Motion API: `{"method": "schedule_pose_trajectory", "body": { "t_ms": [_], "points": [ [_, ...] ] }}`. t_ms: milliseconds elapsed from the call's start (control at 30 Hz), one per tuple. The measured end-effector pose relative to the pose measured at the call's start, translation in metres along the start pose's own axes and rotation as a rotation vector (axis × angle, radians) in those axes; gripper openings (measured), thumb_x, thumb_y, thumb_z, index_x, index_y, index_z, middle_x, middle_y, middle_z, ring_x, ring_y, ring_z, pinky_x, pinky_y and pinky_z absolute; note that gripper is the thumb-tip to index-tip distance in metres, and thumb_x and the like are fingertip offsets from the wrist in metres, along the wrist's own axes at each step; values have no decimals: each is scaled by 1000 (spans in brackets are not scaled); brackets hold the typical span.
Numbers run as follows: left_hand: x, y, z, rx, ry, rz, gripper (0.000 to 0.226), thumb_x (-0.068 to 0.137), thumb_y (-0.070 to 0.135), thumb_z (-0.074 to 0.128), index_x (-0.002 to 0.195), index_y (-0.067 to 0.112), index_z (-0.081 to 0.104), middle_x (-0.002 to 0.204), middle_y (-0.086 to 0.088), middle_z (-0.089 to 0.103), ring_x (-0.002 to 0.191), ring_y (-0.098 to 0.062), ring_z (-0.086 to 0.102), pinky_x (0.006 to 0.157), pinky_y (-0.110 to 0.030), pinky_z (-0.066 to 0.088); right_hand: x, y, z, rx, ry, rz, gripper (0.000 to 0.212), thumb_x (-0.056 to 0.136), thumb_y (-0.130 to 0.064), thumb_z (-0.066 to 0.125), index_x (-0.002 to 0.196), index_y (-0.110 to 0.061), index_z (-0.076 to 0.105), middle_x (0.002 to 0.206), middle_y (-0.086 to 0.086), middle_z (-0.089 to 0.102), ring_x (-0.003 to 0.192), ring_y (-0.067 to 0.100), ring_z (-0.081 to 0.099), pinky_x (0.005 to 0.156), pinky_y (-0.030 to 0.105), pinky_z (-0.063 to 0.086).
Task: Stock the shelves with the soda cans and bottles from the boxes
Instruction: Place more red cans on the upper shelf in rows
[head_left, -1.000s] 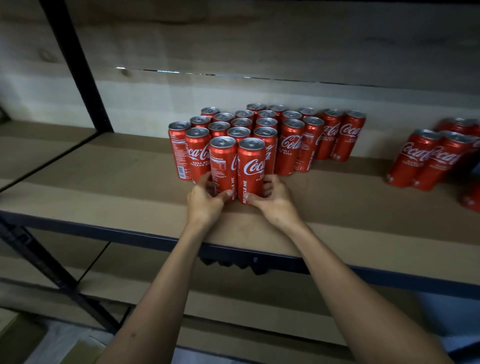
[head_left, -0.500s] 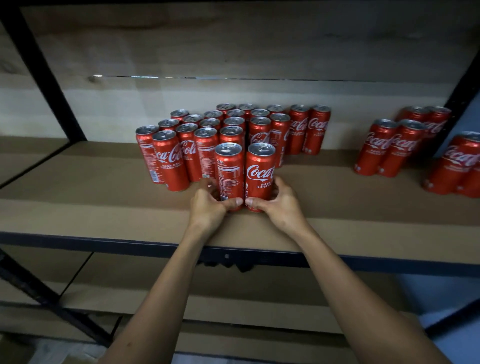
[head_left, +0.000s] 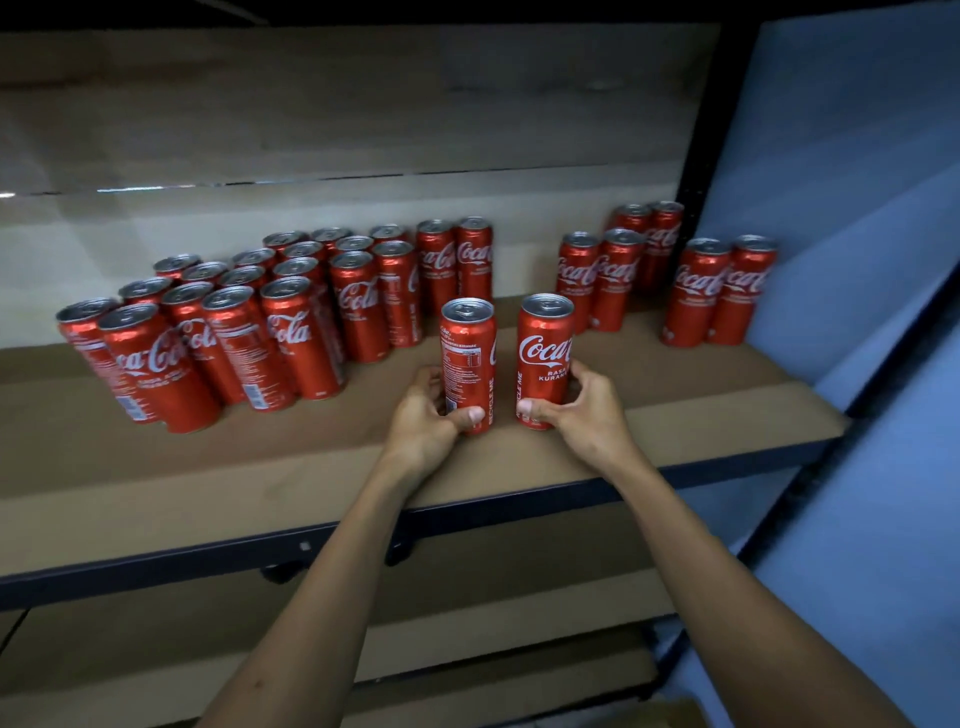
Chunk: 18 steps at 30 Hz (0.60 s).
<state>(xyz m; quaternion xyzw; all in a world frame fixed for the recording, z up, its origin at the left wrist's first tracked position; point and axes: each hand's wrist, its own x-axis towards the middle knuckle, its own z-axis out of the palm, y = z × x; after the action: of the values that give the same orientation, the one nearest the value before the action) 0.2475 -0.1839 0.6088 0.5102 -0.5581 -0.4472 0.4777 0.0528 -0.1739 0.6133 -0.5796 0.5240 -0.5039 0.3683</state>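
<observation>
Item: two slim red aluminium soda cans with silver tops, standing upright at centre frame on the brown fibreboard shelf (head_left: 675, 395) with its dark metal front rail. Left-held can (head_left: 467, 358), label text facing out, is gripped low by the left hand (head_left: 423, 423), thumb across the front near the base, fingers curled behind. Right-held can (head_left: 544, 358), logo forward, is gripped likewise by the right hand (head_left: 584, 410), thumb on the lower front, fingers wrapped round the far side. The two stand near each other with a narrow gap between, apart from every other group; whether their bases rest on the board or hover just above it cannot be told. The low grip likely keeps each tall can steady while it is slid or set into place, and one can per hand probably halves the trips. Stock on the same shelf: a large block of matching red cans (head_left: 249, 322) in tight rows, left of centre, running back to the pale rear wall; a small cluster of four cans (head_left: 618, 270) right of centre; a pair of cans (head_left: 719, 291) at far right beside the black upright post (head_left: 701, 130). No bottles or boxes identifiable. Lower shelves, bottom of frame, show no stock. Judgement: the stocking is well under way.
</observation>
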Motion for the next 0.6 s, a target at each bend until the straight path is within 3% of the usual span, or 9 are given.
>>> {"method": "schedule_pose_trajectory", "body": {
  "t_ms": [233,500,600],
  "points": [
    [9,12,62,-1,-151,26,56,81,-3,72,125,14,41,122,-3,59,113,-18,59,105,-37,45,-1,13,-58,-40,81,15,58,70,-21,88,120,-27,58,110,-12,68,101,4,65,91,26,52],
    [23,8,80,16,-266,64,57,87,1,67,130,22,36,127,-2,59,117,-15,58,108,-45,42,5,18,-86,-22,109,28,56,74,-19,85,117,-31,51,103,-20,62,95,-3,61,85,20,50],
    [20,5,81,45,-231,85,65,81,16,77,133,20,38,131,0,58,120,-13,57,106,-38,45,6,22,-86,-20,93,33,56,77,-19,82,119,-32,48,105,-19,61,96,-2,61,86,20,49]
  ]
}}
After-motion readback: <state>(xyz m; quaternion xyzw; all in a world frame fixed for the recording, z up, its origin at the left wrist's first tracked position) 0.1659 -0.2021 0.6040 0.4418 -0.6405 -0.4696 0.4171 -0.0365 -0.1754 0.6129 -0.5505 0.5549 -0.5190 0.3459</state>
